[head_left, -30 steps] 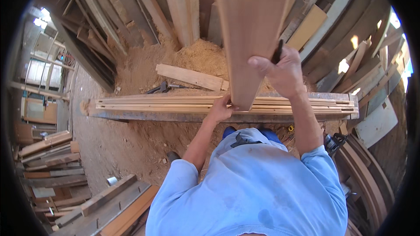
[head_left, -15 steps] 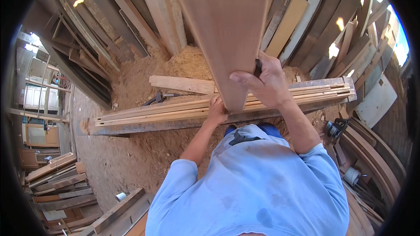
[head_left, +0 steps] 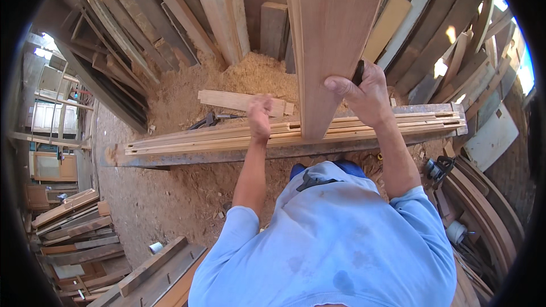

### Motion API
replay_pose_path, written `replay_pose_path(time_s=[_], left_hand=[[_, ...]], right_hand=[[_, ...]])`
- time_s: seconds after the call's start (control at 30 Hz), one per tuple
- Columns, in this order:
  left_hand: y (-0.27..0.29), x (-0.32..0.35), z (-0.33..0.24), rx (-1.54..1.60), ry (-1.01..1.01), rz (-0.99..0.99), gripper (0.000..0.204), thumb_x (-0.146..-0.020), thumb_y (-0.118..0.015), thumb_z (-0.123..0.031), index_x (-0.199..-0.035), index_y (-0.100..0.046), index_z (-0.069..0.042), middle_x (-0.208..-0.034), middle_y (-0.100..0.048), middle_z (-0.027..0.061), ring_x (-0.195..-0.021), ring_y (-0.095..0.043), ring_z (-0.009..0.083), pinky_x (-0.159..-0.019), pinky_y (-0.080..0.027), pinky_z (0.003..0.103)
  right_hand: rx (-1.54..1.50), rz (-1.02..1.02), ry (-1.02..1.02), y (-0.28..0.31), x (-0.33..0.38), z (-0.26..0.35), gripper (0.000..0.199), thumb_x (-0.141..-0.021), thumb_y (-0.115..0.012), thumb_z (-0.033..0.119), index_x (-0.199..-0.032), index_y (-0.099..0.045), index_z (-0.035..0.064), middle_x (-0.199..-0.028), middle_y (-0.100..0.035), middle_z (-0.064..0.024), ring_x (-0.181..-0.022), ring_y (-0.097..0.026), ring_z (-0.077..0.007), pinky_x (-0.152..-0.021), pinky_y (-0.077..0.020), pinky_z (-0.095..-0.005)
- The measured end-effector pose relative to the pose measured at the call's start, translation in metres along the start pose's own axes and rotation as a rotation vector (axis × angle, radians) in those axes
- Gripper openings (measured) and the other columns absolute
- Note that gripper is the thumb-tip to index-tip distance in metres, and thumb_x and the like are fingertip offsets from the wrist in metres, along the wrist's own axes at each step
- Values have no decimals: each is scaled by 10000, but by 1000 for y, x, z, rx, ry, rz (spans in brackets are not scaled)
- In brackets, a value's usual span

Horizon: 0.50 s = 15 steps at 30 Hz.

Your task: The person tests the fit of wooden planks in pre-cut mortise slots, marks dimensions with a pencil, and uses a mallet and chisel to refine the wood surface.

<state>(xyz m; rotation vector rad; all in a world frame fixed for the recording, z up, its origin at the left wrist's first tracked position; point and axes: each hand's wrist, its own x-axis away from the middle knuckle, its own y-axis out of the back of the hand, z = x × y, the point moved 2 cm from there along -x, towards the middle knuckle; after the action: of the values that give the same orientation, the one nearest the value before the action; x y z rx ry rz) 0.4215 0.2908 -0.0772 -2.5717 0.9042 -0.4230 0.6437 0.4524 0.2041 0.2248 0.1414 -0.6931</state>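
A long reddish-brown plank (head_left: 333, 40) stands upright in front of me, its lower end resting on a stack of pale wooden strips (head_left: 296, 132) laid across a metal bench. My right hand (head_left: 364, 92) grips the plank's right edge and also holds a small dark object against it. My left hand (head_left: 260, 115) is off the plank, loosely curled in the air just left of it, above the strips. I wear a light blue long-sleeved shirt.
A short board (head_left: 242, 101) lies on a sawdust heap (head_left: 250, 77) behind the bench. Planks lean against the walls all around. More timber is stacked at the left (head_left: 71, 230) and lower front (head_left: 153, 270). A power tool (head_left: 438, 167) lies on the right.
My left hand has come off the plank's lower end and moved left. The plank has shifted right in view and stands more upright, my right hand still gripping it.
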Motion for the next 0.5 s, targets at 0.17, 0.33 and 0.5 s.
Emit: replay_pose_path(time_s=[0.17,0.33,0.5], left_hand=[[-43,9,58,-349,-706,111,263,-1011,-455,-212,-1218,-526,-64,-1138,-625,149,-1053,-599,221,-964,-475,389],[-54,29,30,-147,37,140,351,-934,-572,-197,-1259,-550,-64,-1161,-639,140,-1127,-576,356,-1045,-414,441],[-7,49,46,-1298,-449,646,712,-716,-794,-299,-1359,-550,-115,-1354,-551,116,-1247,-472,376,-1094,-321,508]], right_hand=[[-65,52,54,-25,7,2,484,-816,-855,275,-1139,-657,-26,-992,-719,-91,-912,-657,-129,-805,-529,-299],[-50,10,50,-12,13,-1,509,-795,-865,306,-1121,-668,-33,-982,-704,-100,-904,-666,-160,-811,-526,-315],[26,-11,134,-19,10,-3,550,-788,-869,357,-1114,-671,-40,-981,-703,-122,-908,-674,-173,-787,-530,-316]])
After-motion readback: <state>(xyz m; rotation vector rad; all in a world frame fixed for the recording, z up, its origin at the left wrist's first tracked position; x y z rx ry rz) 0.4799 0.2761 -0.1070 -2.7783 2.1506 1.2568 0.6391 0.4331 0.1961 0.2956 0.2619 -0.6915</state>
